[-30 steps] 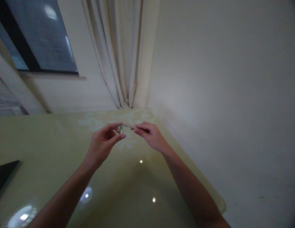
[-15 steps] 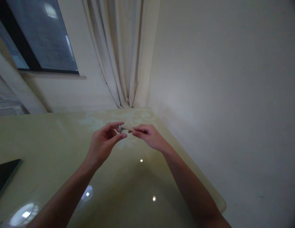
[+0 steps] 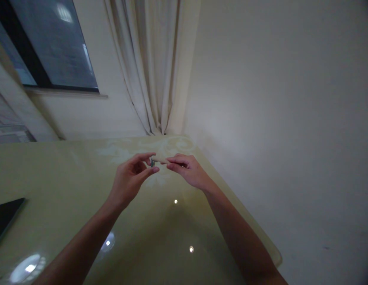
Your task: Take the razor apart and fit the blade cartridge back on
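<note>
My left hand [image 3: 132, 176] is closed in a pinch, with a small grey piece [image 3: 152, 161] between thumb and forefinger. It is too small to make out its kind. A pale, slim, stick-like thing [image 3: 160, 160] runs from that piece toward my right hand [image 3: 186, 168]. The right thumb and fingers pinch its other end. The stick meets the grey piece, but whether the two are joined cannot be seen. Both hands are above the far part of a glossy, pale yellow-green table [image 3: 136, 229].
A dark flat thing [image 3: 7, 215] lies at the table's left side. Beyond the table hang a cream curtain [image 3: 151, 67] and a dark-framed window [image 3: 62, 47]. A plain wall [image 3: 279, 118] runs close along the right table edge. Lamp reflections show on the tabletop.
The pale stick has turned slightly and lies more level. My right hand has shifted a little to the right. Both grips stay the same.
</note>
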